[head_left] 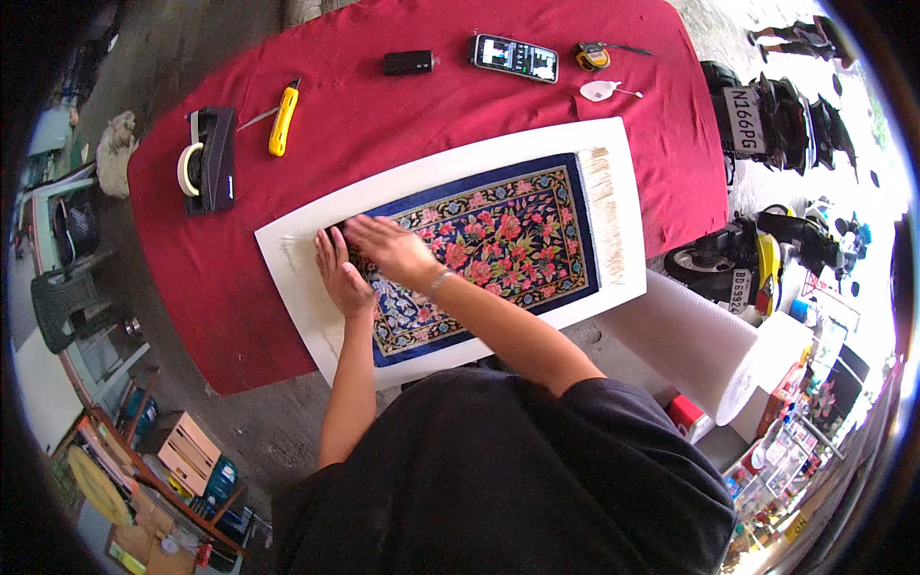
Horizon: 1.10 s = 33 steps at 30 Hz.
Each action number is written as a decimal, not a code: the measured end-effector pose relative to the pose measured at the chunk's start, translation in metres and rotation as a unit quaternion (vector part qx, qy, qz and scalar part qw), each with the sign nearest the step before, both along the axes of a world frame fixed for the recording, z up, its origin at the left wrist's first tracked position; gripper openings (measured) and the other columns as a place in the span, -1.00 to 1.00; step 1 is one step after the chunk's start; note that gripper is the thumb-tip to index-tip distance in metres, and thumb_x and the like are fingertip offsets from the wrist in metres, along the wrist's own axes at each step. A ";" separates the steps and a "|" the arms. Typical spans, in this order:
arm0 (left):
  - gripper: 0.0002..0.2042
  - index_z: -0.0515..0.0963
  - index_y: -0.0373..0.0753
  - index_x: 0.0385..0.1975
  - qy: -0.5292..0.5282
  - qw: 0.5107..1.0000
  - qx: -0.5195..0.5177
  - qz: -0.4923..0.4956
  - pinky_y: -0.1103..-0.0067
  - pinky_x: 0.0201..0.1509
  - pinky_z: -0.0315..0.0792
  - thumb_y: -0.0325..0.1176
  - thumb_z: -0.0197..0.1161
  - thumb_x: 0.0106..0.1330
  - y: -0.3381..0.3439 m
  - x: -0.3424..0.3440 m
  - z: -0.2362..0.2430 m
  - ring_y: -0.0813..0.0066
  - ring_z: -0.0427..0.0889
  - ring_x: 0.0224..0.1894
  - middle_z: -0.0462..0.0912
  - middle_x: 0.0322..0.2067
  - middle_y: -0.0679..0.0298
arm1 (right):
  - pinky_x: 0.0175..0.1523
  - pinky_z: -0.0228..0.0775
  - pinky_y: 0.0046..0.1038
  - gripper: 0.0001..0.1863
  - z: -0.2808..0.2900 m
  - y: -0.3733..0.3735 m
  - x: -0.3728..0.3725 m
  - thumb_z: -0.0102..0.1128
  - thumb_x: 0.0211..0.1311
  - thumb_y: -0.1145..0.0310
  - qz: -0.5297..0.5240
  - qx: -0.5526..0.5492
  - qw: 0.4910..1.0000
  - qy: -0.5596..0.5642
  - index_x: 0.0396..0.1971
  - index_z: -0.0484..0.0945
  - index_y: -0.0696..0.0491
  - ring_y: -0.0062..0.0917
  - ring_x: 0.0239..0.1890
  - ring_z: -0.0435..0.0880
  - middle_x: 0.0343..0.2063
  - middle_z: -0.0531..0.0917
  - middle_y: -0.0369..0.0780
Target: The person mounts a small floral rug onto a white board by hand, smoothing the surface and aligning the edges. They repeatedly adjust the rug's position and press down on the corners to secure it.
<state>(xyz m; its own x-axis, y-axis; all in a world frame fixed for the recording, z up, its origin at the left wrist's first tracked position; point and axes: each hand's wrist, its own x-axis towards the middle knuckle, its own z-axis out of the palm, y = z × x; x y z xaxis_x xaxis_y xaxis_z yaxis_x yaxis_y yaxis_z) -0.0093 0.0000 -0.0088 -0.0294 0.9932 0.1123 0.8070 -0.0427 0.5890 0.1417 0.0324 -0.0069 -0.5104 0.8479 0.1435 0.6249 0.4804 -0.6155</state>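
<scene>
A small fringed rug (508, 240) with a navy border and pink flowers lies flat on a white sheet (537, 141). My left hand (343, 276) rests on the rug's left end, fingers stretched out over its edge by the fringe. Beside it, my right hand (393, 251) lies flat on the rug's upper left corner, slightly blurred, fingers extended. The two hands nearly touch, and neither holds anything. Pale fringe (604, 216) spreads over the sheet at the rug's right end; the left fringe is partly covered by my hands.
On the red tablecloth (355, 125) are a tape dispenser (218, 158), a yellow utility knife (284, 120), a black box (408, 63), a phone (515, 59), a tape measure (592, 56) and a white tag (601, 91). A bubble wrap roll (690, 335) stands right; motorcycles (767, 259) are beyond.
</scene>
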 end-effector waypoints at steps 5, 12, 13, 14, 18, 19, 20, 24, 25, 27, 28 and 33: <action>-0.45 0.15 -0.30 0.46 0.091 0.995 -0.009 0.030 0.18 0.57 -0.14 -0.17 -0.36 0.57 -0.006 0.004 0.002 0.01 0.05 0.52 0.10 0.47 -0.03 | 0.48 0.19 -0.24 -0.31 0.011 -0.018 0.136 0.09 0.13 0.58 -0.109 -0.004 0.990 -0.089 0.35 0.36 -0.01 -0.32 0.42 0.33 0.38 0.37 -0.21; -0.47 0.18 -0.34 0.43 0.135 0.990 -0.005 0.032 0.19 0.56 -0.09 -0.21 -0.21 0.55 0.000 0.010 0.006 0.03 0.07 0.52 0.14 0.46 -0.04 | 0.44 0.20 -0.23 -0.50 0.000 -0.016 0.280 0.01 0.33 0.56 -0.301 0.036 0.946 -0.116 0.29 0.42 0.10 -0.22 0.40 0.36 0.31 0.45 -0.08; -0.44 0.16 -0.33 0.45 0.141 0.990 -0.001 0.025 0.17 0.56 -0.09 -0.18 -0.14 0.53 0.002 0.008 0.005 0.02 0.06 0.52 0.11 0.47 -0.04 | 0.45 0.17 -0.23 -0.52 0.003 -0.022 0.290 -0.02 0.39 0.52 -0.324 0.023 0.940 -0.101 0.30 0.40 0.11 -0.21 0.41 0.34 0.31 0.43 -0.05; -0.43 0.14 -0.33 0.45 0.152 0.988 -0.004 0.018 0.17 0.56 -0.09 -0.17 -0.13 0.53 -0.001 0.011 0.004 0.01 0.05 0.52 0.10 0.47 -0.04 | 0.46 0.14 -0.24 -0.54 0.007 -0.031 0.302 -0.05 0.45 0.47 -0.349 0.009 0.933 -0.086 0.31 0.38 0.12 -0.20 0.42 0.32 0.32 0.42 -0.01; -0.33 0.02 -0.33 0.49 0.193 0.981 -0.018 -0.002 0.09 0.55 -0.11 -0.10 -0.06 0.49 -0.012 0.008 0.012 -0.06 -0.04 0.54 -0.01 0.49 -0.11 | 0.48 0.09 -0.25 -0.56 0.074 -0.097 0.294 -0.12 0.53 0.39 -0.437 -0.035 0.899 0.024 0.33 0.34 0.17 -0.16 0.44 0.28 0.34 0.37 0.07; -0.32 0.01 -0.34 0.49 0.206 0.978 -0.010 -0.018 0.08 0.54 -0.12 -0.10 -0.05 0.48 -0.013 0.021 0.015 -0.07 -0.06 0.54 -0.02 0.49 -0.14 | 0.47 0.11 -0.23 -0.55 0.085 -0.128 0.294 -0.15 0.55 0.34 -0.434 -0.056 0.899 0.001 0.33 0.34 0.18 -0.10 0.42 0.28 0.33 0.37 0.08; -0.31 0.00 -0.34 0.49 0.218 0.975 -0.006 -0.031 0.06 0.54 -0.13 -0.09 -0.03 0.48 -0.018 0.034 0.019 -0.08 -0.07 0.54 -0.02 0.49 -0.16 | 0.46 0.12 -0.20 -0.53 0.096 -0.161 0.292 -0.19 0.56 0.28 -0.428 -0.082 0.900 -0.023 0.32 0.34 0.19 -0.04 0.41 0.29 0.33 0.37 0.09; -0.24 0.03 -0.34 0.48 0.152 0.965 -0.005 -0.214 0.01 0.52 -0.12 0.01 0.04 0.42 -0.044 0.121 0.028 -0.09 -0.04 0.53 0.02 0.47 -0.17 | 0.39 0.25 -0.20 -0.54 0.118 -0.279 0.273 -0.18 0.57 0.22 -0.434 -0.210 0.873 -0.071 0.32 0.37 0.11 -0.07 0.36 0.37 0.26 0.45 0.08; -0.24 0.01 -0.33 0.48 0.149 0.957 -0.013 -0.248 0.04 0.54 -0.14 0.02 0.02 0.43 -0.052 0.146 0.028 -0.01 -0.05 0.55 0.01 0.48 -0.11 | 0.38 0.26 -0.21 -0.54 0.116 -0.299 0.269 -0.17 0.57 0.20 -0.455 -0.227 0.859 -0.061 0.30 0.39 0.10 -0.08 0.35 0.38 0.25 0.47 0.07; -0.24 0.00 -0.32 0.49 0.140 0.948 -0.009 -0.284 0.10 0.57 -0.22 0.03 -0.01 0.43 -0.066 0.188 0.028 0.11 -0.11 0.57 -0.06 0.52 -0.02 | 0.33 0.32 -0.21 -0.54 0.121 -0.324 0.261 -0.14 0.56 0.15 -0.494 -0.258 0.830 -0.033 0.24 0.46 0.10 -0.11 0.29 0.46 0.18 0.54 0.04; -0.24 -0.02 -0.32 0.50 0.136 0.945 0.000 -0.299 0.11 0.58 -0.25 0.03 -0.03 0.44 -0.070 0.204 0.024 0.13 -0.15 0.58 -0.09 0.53 0.00 | 0.26 0.38 -0.19 -0.54 0.127 -0.321 0.256 -0.12 0.55 0.12 -0.503 -0.285 0.816 -0.015 0.20 0.50 0.10 -0.09 0.20 0.55 0.11 0.60 0.04; -0.25 -0.06 -0.19 0.53 0.142 0.938 -0.029 -0.314 0.20 0.60 -0.28 0.05 -0.04 0.44 -0.107 0.216 0.025 0.22 -0.18 0.59 -0.13 0.55 0.13 | 0.13 0.46 -0.17 -0.58 0.105 -0.302 0.291 -0.04 0.51 0.13 -0.428 -0.260 0.864 -0.047 0.12 0.56 0.10 -0.08 0.04 0.64 -0.04 0.67 0.05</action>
